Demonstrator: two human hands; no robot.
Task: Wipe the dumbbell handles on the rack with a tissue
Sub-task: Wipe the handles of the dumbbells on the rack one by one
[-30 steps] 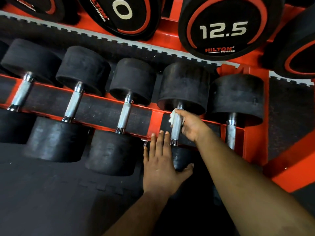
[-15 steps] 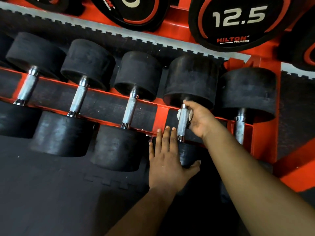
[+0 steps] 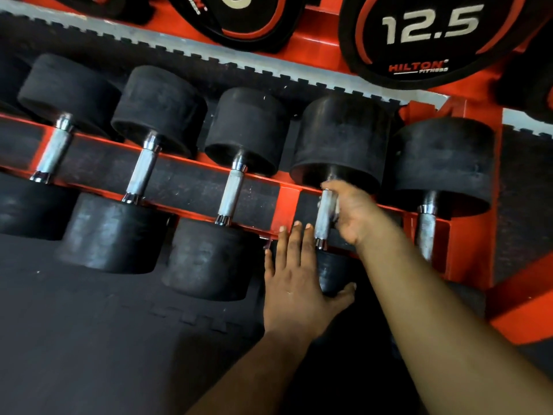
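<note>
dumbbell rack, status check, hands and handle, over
Right hand grips the fourth dumbbell's handle, tissue barely showing. Left hand flat on that dumbbell's near head. Nothing in the way.

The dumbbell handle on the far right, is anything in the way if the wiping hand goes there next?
Nothing visible blocks it. The right hand grips the fourth handle, and the far-right handle sits bare beside it, with only open rack space between them.

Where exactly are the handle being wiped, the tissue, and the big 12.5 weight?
handle (image 3: pixel 322 218): head view, bare knurled middle.
tissue (image 3: pixel 337 211): head view, white edge beside the fingers.
12.5 weight (image 3: pixel 431 25): head view, printed face.
</note>
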